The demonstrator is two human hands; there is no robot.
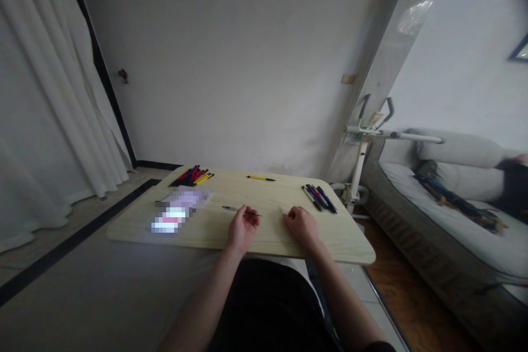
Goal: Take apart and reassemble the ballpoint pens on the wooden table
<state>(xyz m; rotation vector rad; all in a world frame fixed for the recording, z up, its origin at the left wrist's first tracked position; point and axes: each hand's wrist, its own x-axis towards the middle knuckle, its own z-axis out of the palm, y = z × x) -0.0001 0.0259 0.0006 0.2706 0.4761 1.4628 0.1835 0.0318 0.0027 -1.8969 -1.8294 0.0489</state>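
Note:
My left hand (243, 226), palm turned partly up, is closed with its fingers round a slim pen (231, 208). The pen lies nearly level across the fingers. Its thin dark point sticks out to the left, and a dark length shows on the right. My right hand (303, 224) is curled shut just above the tabletop (268, 242). A small pale piece shows by its fingertips, too faint to name. Beyond both hands, a yellow pen (260, 178) with black ends lies alone. Several dark, white and red pens (319, 198) lie side by side beyond my right hand.
A pile of red, blue, black and yellow pens (193, 176) is at the table's far left corner. Nearer lies a blurred-out, bright phone-like shape (169, 220). White exercise equipment (358, 170) and a grey sofa (454, 176), with part of a person, are at right.

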